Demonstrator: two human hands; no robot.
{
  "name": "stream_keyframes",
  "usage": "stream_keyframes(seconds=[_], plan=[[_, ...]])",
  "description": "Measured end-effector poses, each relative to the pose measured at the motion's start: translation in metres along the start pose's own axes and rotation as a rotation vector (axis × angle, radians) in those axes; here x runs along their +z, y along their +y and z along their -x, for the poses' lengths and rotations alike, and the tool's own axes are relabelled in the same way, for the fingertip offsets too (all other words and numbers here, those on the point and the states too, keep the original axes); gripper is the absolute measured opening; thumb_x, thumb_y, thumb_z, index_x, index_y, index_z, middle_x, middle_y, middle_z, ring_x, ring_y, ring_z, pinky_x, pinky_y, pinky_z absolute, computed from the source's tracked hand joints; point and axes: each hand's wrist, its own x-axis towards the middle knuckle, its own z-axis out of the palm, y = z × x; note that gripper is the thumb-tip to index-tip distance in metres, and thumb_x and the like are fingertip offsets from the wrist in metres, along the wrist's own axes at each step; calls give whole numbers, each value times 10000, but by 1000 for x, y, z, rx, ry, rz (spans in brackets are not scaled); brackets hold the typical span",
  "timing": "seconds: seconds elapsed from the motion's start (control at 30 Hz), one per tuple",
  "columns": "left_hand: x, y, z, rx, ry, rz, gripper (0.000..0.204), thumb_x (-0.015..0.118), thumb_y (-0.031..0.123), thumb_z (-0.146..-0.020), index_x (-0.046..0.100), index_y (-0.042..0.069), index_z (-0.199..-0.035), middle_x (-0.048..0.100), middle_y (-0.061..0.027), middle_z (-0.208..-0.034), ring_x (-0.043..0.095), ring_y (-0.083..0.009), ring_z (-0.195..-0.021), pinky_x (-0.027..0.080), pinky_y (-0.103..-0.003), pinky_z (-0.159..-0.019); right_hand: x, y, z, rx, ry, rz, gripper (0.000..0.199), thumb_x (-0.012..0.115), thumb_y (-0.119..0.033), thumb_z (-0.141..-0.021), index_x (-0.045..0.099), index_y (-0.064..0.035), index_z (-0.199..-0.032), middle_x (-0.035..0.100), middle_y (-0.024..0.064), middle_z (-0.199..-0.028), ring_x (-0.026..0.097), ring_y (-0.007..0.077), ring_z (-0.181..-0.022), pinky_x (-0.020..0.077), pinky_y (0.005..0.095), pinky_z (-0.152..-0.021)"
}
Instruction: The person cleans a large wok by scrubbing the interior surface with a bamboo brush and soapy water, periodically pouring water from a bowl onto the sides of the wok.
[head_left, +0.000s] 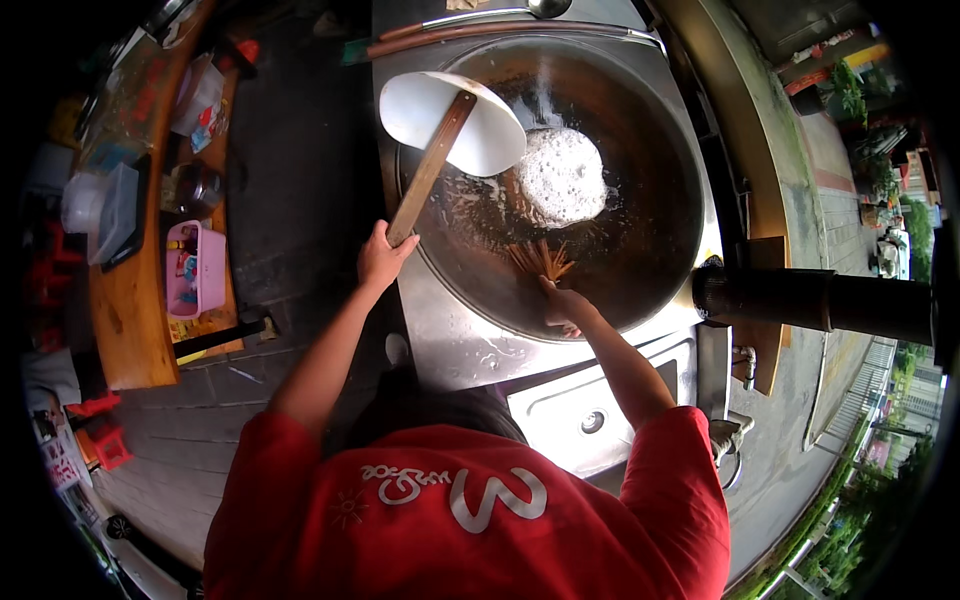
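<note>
My left hand (384, 257) is closed round the wooden handle of a large white scoop (495, 135). The scoop's bowl is tilted over the left side of a big dark wok (650, 240). Inside the wok, near its front edge, my right hand (568, 308) grips a bamboo wok brush (541, 262), whose bristles fan out toward the wok's surface; its grip end is hidden in the hand. White foamy liquid (562, 178) is pooled in the middle of the wok, just right of the scoop's bowl.
The wok sits in a steel stove top (455, 345). A steel sink (570, 415) is at its near right, and a black pipe (815, 300) runs out rightward. Long-handled tools (500, 30) lie behind the wok. A wooden table (130, 330) with a pink basket (197, 268) stands left.
</note>
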Motion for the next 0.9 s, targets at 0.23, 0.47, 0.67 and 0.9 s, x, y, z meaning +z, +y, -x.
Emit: stream_keyframes(seconds=[0.23, 0.47, 0.67, 0.9], plan=[[-30, 36, -30, -102, -61, 297, 406, 749, 280, -745, 451, 88, -944, 641, -31, -783, 597, -115, -490, 485, -324, -518, -16, -46, 14, -163, -32, -118, 894, 543, -77, -790, 43, -373, -1470, 646, 217, -884, 649, 263, -601, 562, 358, -513], [-49, 26, -46, 139, 163, -102, 395, 682, 263, -797, 413, 114, -1046, 653, -153, -908, 603, -414, -861, 477, -499, -675, 1, -25, -8, 8, -137, -255, 972, 594, -83, -794, -49, -371, -1464, 552, 284, -1133, 651, 336, -802, 586, 480, -591], [-56, 42, -80, 339, 159, -76, 347, 664, 147, -806, 430, 128, -1062, 600, -104, -1014, 588, -365, -922, 476, -481, -717, -37, -171, -22, -220, 50, -525, 971, 587, -42, -779, -17, -361, -1470, 612, 156, -720, 630, 262, -572, 559, 415, -522], [-99, 28, -124, 506, 93, -126, 263, 676, 186, -801, 548, 129, -1025, 552, -85, -963, 572, -331, -932, 485, -451, -751, 31, -62, -51, 131, 69, -163, 1005, 633, -165, -764, -58, -293, -1482, 656, 177, -846, 652, 318, -750, 568, 454, -597]])
